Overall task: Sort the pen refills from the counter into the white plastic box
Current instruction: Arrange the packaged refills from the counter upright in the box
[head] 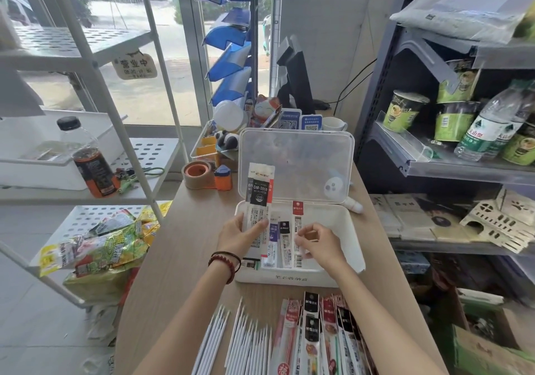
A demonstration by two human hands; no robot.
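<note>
1. Head view: our left hand (pixel 240 234) grips a fanned bunch of refill packets (pixel 259 192). A black-labelled one is in front, and the bunch stands upright over the left end of the white plastic box (pixel 346 229).
2. Our right hand (pixel 320 244), fingers curled, pinches a red-topped packet (pixel 297 221) lying in the box beside other packets.
3. The clear lid (pixel 304 157) stands open behind the box.
4. On the counter (pixel 185 244) nearest us lie more packed refills (pixel 318 337) and loose white refills (pixel 246 340).
</note>
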